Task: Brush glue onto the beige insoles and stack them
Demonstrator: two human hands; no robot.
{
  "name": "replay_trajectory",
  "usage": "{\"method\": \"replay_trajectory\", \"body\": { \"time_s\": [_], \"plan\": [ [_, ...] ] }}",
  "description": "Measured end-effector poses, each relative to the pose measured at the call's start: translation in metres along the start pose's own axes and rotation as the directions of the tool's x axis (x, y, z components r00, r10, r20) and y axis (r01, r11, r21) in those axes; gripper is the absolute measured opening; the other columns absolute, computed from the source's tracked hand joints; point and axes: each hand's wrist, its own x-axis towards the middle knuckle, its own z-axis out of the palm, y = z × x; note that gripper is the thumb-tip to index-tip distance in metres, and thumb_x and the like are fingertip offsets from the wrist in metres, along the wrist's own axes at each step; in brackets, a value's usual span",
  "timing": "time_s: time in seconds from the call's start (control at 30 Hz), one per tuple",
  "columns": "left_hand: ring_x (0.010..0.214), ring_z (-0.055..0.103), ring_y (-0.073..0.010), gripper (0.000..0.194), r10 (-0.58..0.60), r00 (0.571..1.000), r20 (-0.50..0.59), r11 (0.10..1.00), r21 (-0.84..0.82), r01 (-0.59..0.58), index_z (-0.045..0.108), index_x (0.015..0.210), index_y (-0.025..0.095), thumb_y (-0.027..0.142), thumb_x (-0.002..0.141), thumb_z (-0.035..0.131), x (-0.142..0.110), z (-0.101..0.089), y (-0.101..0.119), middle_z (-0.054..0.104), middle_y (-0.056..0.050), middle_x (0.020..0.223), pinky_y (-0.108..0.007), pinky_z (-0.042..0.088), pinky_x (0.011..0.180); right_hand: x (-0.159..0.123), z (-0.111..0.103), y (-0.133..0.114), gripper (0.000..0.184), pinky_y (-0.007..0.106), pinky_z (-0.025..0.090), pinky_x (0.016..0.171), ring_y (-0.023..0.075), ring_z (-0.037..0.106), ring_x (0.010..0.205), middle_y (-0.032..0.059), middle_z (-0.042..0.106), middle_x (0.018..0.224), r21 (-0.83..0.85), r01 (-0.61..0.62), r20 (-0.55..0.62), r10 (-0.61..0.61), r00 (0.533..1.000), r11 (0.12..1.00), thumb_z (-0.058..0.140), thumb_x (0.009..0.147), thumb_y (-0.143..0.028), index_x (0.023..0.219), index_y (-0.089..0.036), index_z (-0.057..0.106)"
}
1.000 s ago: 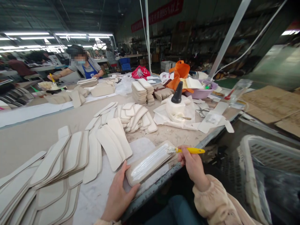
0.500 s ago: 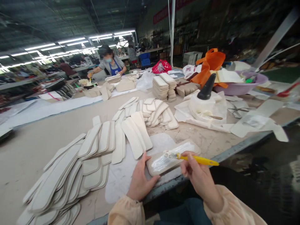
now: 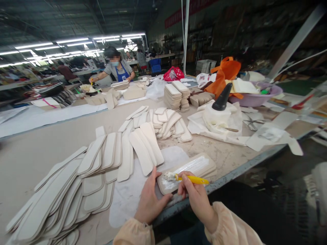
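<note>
One yellow-handled brush (image 3: 197,179): our right hand (image 3: 196,195) gripped it, lower centre.
One white-smeared oblong panel (image 3: 191,166): our left hand (image 3: 151,197) spread alongside.

The right hand (image 3: 195,195) held a yellow-handled brush (image 3: 198,180), its white-coated bristles on a beige panel (image 3: 194,165) just left of the grip; a glossy white streak ran along the panel, beyond the grip. Nearer left, the left hand (image 3: 150,199) touched the panel's end, thumb and fingers spread. Farther left lay overlapping pale pieces (image 3: 95,183). Beyond the grip and rightward, a black cone (image 3: 222,98) rose from a white container (image 3: 216,119), with scissors (image 3: 252,123) nearby.
</note>
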Motion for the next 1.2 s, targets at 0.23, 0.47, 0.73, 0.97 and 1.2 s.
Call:
{"method": "replay_trajectory", "body": {
  "time_s": [0.23,0.47,0.73,0.97,1.2],
  "plan": [
    [0.123,0.048,-0.0279,0.096,-0.02,1.0,0.007,0.997,0.072,0.019,0.016,0.147,0.021,0.029,0.07,0.07,0.001,0.001,-0.001,0.051,-0.01,0.133,-0.047,0.035,0.106,0.013,-0.034,-0.006,0.042,0.024,0.037,0.045,0.0112,0.045,0.043,-0.0029,0.055,0.051,-0.031,0.062,-0.202,-0.067,0.977,0.998,0.05,0.087,-0.06,0.093,-0.018,0.056],
    [0.122,0.05,-0.0273,0.091,0.0,1.0,0.005,0.991,0.131,0.0,0.014,0.147,0.021,0.033,0.074,0.067,0.002,0.001,-0.005,0.052,-0.01,0.132,-0.047,0.037,0.106,0.021,-0.069,-0.013,0.044,0.022,0.036,0.044,0.01,0.045,0.044,-0.0036,0.056,0.051,-0.035,0.103,-0.351,-0.109,0.93,0.994,0.053,0.084,-0.061,0.091,-0.017,0.057],
    [0.121,0.052,-0.029,0.089,0.011,1.0,0.001,0.981,0.193,-0.011,0.015,0.148,0.022,0.04,0.076,0.065,0.004,0.001,-0.008,0.053,-0.01,0.133,-0.048,0.041,0.104,0.026,-0.102,-0.023,0.044,0.023,0.039,0.044,0.0104,0.047,0.044,-0.0023,0.058,0.054,-0.177,0.154,-0.468,-0.22,0.856,0.972,0.052,0.085,-0.06,0.09,-0.016,0.059],
    [0.122,0.052,-0.0295,0.088,0.051,0.999,0.002,0.976,0.212,-0.05,0.015,0.148,0.023,0.042,0.077,0.064,0.003,0.001,-0.013,0.054,-0.011,0.133,-0.05,0.04,0.105,0.03,-0.123,-0.026,0.042,0.021,0.04,0.045,0.0086,0.047,0.044,-0.0032,0.058,0.056,-0.158,0.256,-0.528,-0.3,0.794,0.954,0.051,0.088,-0.056,0.096,-0.016,0.058],
    [0.121,0.052,-0.0294,0.087,0.047,0.999,0.009,0.975,0.219,-0.048,0.015,0.147,0.023,0.043,0.078,0.063,0.005,0.001,-0.013,0.054,-0.011,0.132,-0.051,0.04,0.104,0.033,-0.099,-0.02,0.041,0.021,0.038,0.043,0.0093,0.046,0.043,-0.0035,0.056,0.054,-0.034,0.211,-0.384,-0.208,0.899,0.977,0.053,0.086,-0.057,0.094,-0.017,0.058]
  ]
}}
